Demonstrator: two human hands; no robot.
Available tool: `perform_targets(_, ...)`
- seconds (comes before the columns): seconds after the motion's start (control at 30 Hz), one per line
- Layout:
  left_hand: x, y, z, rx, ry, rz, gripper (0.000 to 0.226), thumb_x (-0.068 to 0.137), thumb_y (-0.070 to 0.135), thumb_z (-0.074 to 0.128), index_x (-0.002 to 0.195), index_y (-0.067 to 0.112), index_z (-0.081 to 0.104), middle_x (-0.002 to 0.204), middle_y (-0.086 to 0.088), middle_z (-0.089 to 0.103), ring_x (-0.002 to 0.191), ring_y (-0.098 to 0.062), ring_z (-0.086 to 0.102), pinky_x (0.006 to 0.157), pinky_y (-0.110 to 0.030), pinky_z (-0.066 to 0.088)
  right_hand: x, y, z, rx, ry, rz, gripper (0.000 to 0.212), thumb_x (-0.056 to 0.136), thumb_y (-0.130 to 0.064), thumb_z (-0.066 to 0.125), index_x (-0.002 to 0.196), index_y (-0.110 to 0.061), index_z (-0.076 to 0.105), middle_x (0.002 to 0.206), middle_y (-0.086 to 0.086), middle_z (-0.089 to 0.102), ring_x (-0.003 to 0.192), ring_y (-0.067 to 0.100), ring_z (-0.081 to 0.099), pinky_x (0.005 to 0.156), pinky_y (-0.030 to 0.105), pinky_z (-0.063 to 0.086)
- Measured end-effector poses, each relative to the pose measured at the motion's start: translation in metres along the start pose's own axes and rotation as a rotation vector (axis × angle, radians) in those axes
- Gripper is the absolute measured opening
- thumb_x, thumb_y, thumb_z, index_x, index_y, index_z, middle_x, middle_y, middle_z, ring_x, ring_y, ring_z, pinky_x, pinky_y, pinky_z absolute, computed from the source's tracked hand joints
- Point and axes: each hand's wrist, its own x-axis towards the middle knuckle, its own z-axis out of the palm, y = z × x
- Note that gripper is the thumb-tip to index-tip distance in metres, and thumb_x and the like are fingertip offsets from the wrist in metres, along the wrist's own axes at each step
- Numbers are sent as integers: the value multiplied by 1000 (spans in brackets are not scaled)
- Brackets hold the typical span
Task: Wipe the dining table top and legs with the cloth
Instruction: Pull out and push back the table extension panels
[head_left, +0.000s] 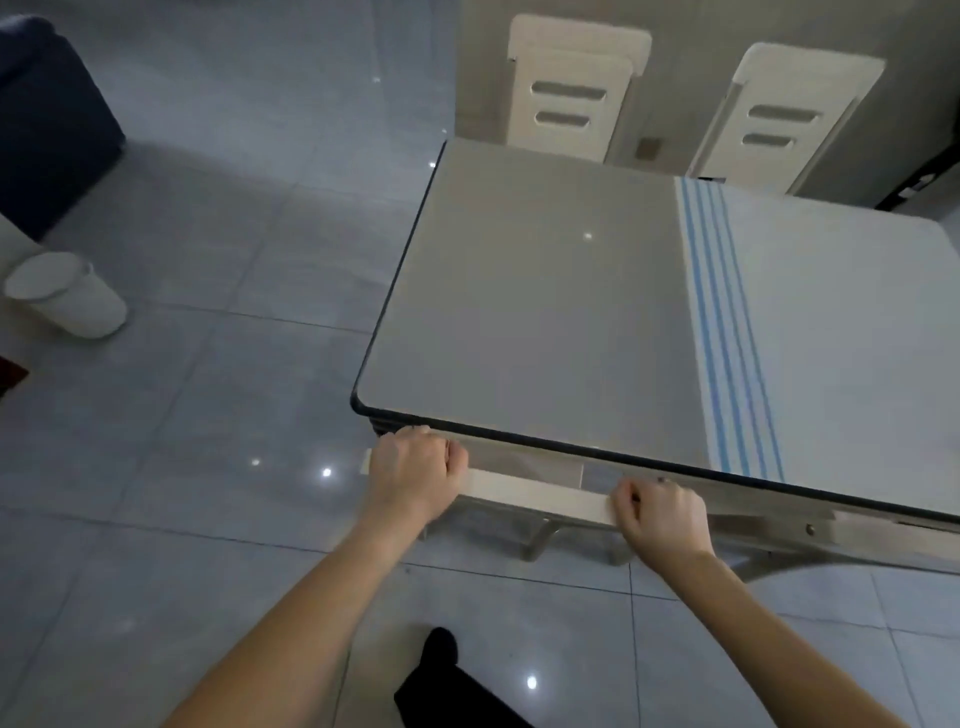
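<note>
The dining table (540, 312) has a glossy grey top with a dark rim. A white cloth with blue stripes (831, 338) lies flat over the right part of the top. Neither hand touches the cloth. A cream chair stands tucked under the table's near edge, and both hands are closed on its top rail (540, 493). My left hand (413, 475) grips the rail's left end and my right hand (662, 519) grips its right end. The table legs are hidden under the top.
Two cream chairs (569, 88) (784, 114) stand at the table's far side against the wall. Another chair's rail (883, 525) shows under the near edge at right. A white bin (67, 296) and a dark sofa (47, 119) are at left on the tiled floor. My black-clad foot (441, 670) is below.
</note>
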Motion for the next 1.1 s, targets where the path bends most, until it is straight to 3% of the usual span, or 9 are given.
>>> perform_targets(0.07, 4, -4, 0, 5, -61, 73, 52, 77, 37, 24, 52, 13, 63, 57, -2, 58, 56, -23, 55, 49, -26, 26, -1, -1, 2, -8, 9, -16, 36, 86, -30, 41, 51, -25, 46, 38, -8, 30, 38, 20, 48, 40, 29, 37)
perform_targets(0.2, 16, -12, 4, -1, -96, 193, 64, 75, 44, 13, 67, 14, 68, 75, -2, 64, 74, -24, 60, 53, -28, 26, 0, 1, 5, -45, 37, 2, 43, 82, -40, 31, 51, -20, 52, 40, -6, 37, 35, 24, 48, 39, 29, 38)
perform_targets(0.4, 28, -8, 1, -27, -139, 193, 62, 75, 43, 12, 67, 15, 66, 74, -1, 61, 75, -23, 58, 50, -28, 25, 12, 2, 4, -34, 57, 8, 39, 83, -40, 32, 50, -22, 43, 39, -4, 40, 33, 20, 43, 37, 23, 26)
perform_targets(0.63, 49, -9, -1, 31, -201, 204, 49, 82, 38, 27, 69, 12, 66, 77, -2, 63, 72, -28, 60, 54, -29, 31, 27, 3, 5, -38, 27, 28, 49, 84, -44, 26, 50, -18, 51, 42, 0, 48, 39, 23, 48, 39, 32, 40)
perform_targets(0.77, 59, -8, 2, 26, -240, 193, 41, 83, 36, 31, 60, 13, 57, 69, 0, 58, 66, -24, 54, 49, -29, 29, 37, -1, -4, 1, 50, 44, 45, 82, -39, 31, 45, -18, 46, 38, -3, 38, 33, 22, 37, 38, 24, 28)
perform_targets(0.83, 63, -4, 2, 5, -246, 187, 43, 81, 35, 31, 61, 11, 59, 68, -3, 60, 65, -26, 56, 50, -30, 36, 44, 3, -8, 0, 36, 60, 49, 83, -42, 27, 45, -18, 46, 40, 0, 45, 36, 25, 43, 40, 26, 33)
perform_targets(0.93, 71, 10, 3, -13, -242, 192, 40, 84, 34, 35, 60, 11, 57, 70, -8, 63, 65, -30, 57, 52, -31, 34, 58, 15, -12, -1, 43, 50, 48, 81, -46, 20, 45, -19, 37, 43, -2, 42, 41, 27, 43, 44, 25, 24)
perform_targets(1.03, 78, 20, 2, 5, -232, 191, 41, 84, 33, 36, 68, 8, 65, 76, -11, 67, 71, -33, 60, 56, -32, 37, 68, 22, -15, -20, 7, 62, 58, 79, -48, 16, 56, -13, 57, 48, 3, 51, 47, 30, 52, 46, 31, 37)
perform_targets(1.1, 80, 22, 0, 8, -235, 172, 41, 85, 32, 38, 70, 7, 66, 79, -12, 68, 74, -33, 61, 58, -32, 40, 70, 23, -14, -35, -13, 67, 61, 79, -48, 15, 59, -11, 59, 51, 5, 56, 48, 27, 53, 48, 34, 44)
